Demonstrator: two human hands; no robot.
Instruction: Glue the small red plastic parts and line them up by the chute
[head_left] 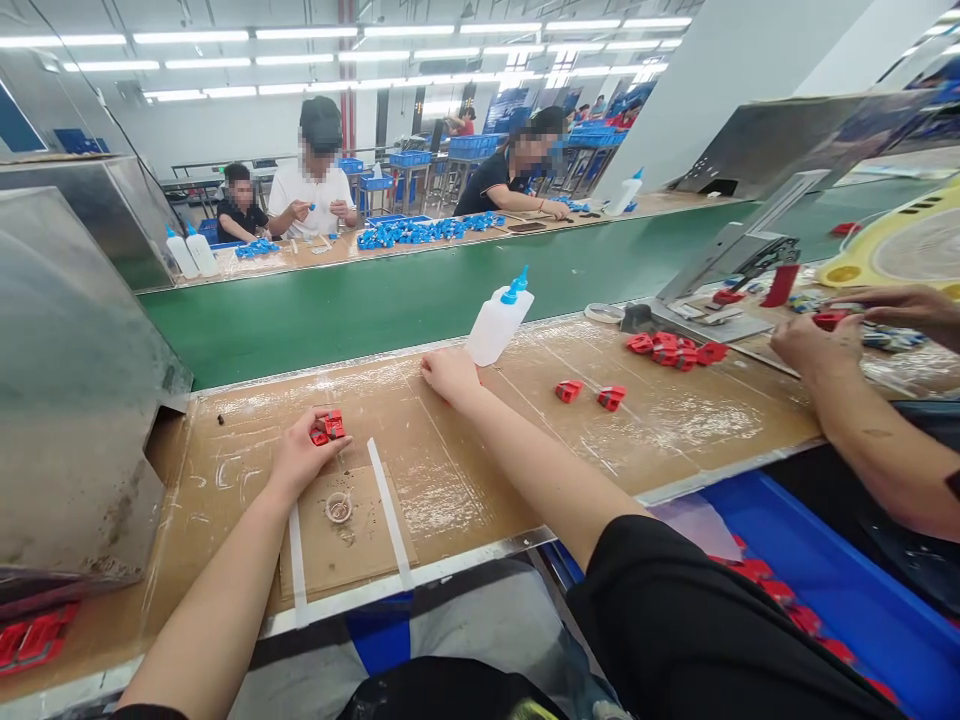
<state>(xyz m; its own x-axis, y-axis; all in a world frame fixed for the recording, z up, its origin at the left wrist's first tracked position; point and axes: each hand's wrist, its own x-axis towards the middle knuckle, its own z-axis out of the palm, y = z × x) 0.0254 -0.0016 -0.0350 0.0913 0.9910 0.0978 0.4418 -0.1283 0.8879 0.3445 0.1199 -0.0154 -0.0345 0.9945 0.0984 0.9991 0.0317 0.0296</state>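
Note:
My left hand [300,450] is closed around red plastic parts [330,428] with grey bits, held above the cardboard-covered bench. It appears to grip two of them. Just below it, a small clear cup [339,507] with brownish residue sits on a cardboard mat [352,560] edged by white tape strips. My right hand [452,377] reaches out across the bench with its fingers curled. A sliver of red shows at its edge; what the fingers hold is hidden. Right beside it stand white squeeze bottles [495,328] with blue nozzles, partly overlapping.
Two red parts [590,394] and a small pile of red parts [675,350] lie to the right. A co-worker's hands [832,330] work near a metal fixture [742,250]. A green conveyor [337,330] runs behind; a metal housing [75,400] stands left, a blue bin [825,550] below right.

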